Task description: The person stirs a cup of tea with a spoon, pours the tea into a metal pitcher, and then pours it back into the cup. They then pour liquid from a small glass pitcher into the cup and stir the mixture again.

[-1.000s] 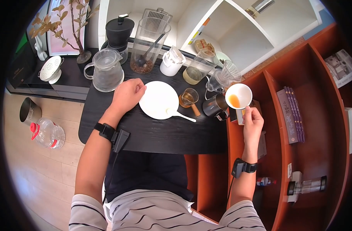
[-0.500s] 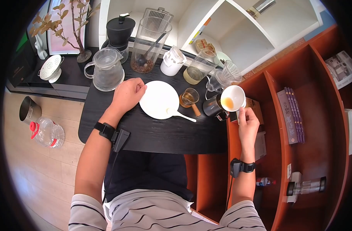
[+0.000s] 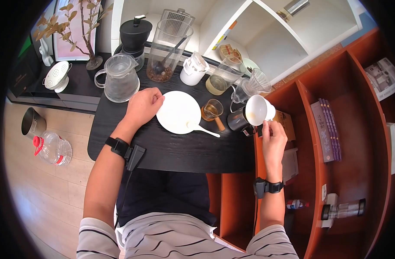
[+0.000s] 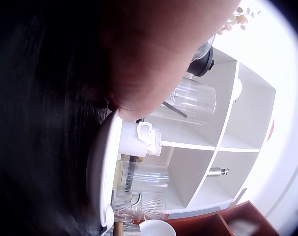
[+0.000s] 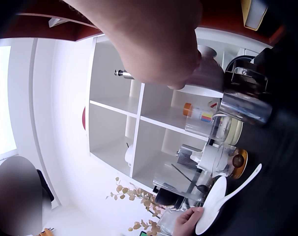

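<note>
A white cup [image 3: 257, 109] hangs in my right hand [image 3: 274, 140], which pinches it at the handle side. It tilts to the left, its mouth overlapping the metal pitcher [image 3: 238, 121] in the head view; a faint brownish trace shows inside. Seen from the right wrist, the cup [image 5: 208, 76] is close above the pitcher [image 5: 245, 105]. My left hand [image 3: 144, 105] grips the left rim of a white plate [image 3: 178, 108] on the black table. A white spoon [image 3: 205, 130] lies on that plate, its handle jutting over the right edge.
A small glass pot with a wooden handle [image 3: 212, 109] stands right of the plate. Behind are a glass jug [image 3: 119, 80], a tall container of beans [image 3: 167, 52], a white canister [image 3: 193, 71] and a glass dripper [image 3: 259, 82]. Reddish shelves [image 3: 307, 129] flank the right.
My right hand has moved left with the cup, which has tipped further leftward; the orange-brown liquid seen in it earlier no longer shows. My left hand and the plate have stayed in place.
</note>
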A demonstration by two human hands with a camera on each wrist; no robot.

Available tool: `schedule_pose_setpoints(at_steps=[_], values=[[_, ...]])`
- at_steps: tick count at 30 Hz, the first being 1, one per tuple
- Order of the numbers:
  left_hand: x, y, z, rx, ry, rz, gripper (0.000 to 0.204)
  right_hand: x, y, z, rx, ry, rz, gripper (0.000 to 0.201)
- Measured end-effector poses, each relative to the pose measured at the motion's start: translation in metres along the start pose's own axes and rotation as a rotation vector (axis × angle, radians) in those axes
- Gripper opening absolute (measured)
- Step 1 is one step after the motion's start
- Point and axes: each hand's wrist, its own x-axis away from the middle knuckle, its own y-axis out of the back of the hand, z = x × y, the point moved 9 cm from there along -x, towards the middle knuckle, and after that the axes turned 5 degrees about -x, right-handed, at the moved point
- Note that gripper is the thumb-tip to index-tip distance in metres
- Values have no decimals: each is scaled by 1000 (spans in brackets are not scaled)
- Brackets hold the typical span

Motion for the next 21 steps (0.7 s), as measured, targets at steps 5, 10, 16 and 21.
schedule_pose_setpoints(at_steps=[5, 10, 16, 21], values=[[0, 0, 1, 5, -19, -17, 21, 1, -1, 4, 50, 37, 4, 16], [0, 0, 1, 15, -24, -20, 20, -2, 8, 6, 19, 47, -98, 13], [0, 1, 0, 16, 3, -6, 20, 1, 0, 0, -381, -249, -138, 23], [1, 1, 0, 21, -2, -11, 20, 11, -49, 44, -1043, -358, -60, 24]])
